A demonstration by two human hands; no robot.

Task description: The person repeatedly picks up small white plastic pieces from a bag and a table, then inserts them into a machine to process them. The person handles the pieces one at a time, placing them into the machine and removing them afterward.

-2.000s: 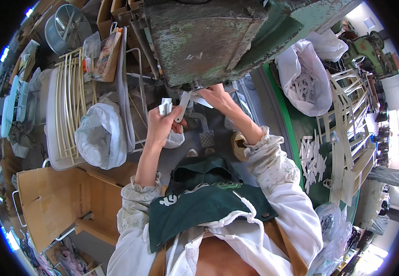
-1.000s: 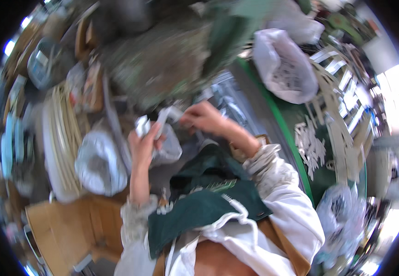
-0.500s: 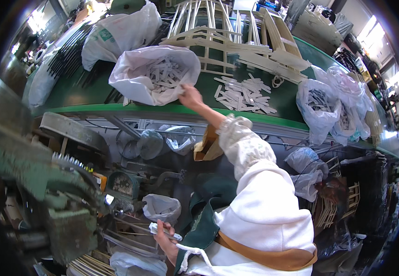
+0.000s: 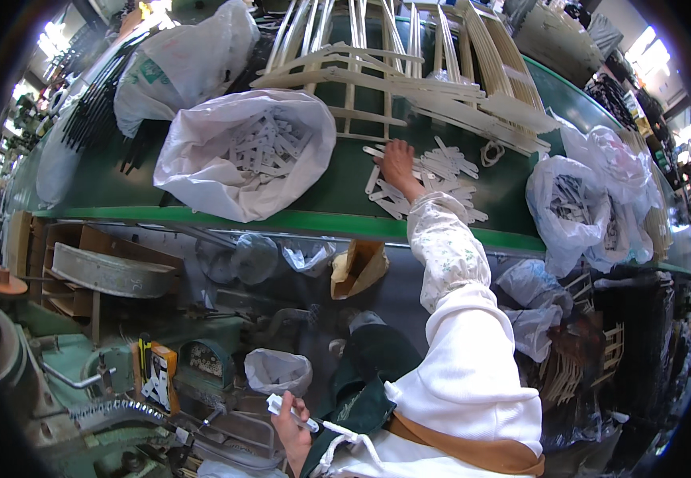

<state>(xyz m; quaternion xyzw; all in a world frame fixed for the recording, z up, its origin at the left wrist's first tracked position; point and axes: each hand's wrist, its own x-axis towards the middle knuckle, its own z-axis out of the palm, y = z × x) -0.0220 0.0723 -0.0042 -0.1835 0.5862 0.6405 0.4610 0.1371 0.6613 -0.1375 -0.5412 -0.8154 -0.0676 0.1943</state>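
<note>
On the green-topped bench my right hand (image 4: 398, 169) reaches down onto a loose pile of flat whitish metal strips (image 4: 445, 167). Its fingers are a little apart and touch the strips at the pile's left side; the fingertips are partly hidden. Low in the view, near my apron, my left hand (image 4: 291, 430) is closed round a small bunch of similar metal strips (image 4: 276, 403), whose ends stick out on both sides. Left of the pile sits a wide-open white sack (image 4: 194, 171) holding many more of these strips.
Pale metal frames (image 4: 353, 88) lie at the bench's back. Plastic bags of strips (image 4: 564, 171) stand at the right, black rods (image 4: 102, 103) at the left. Below are a green machine (image 4: 66, 366), a small white bag (image 4: 277, 373) and an open brown paper bag (image 4: 359, 269).
My right hand has moved from the white sack's right rim rightward to the pile of strips. My left hand still holds its strips. The view has shifted slightly.
</note>
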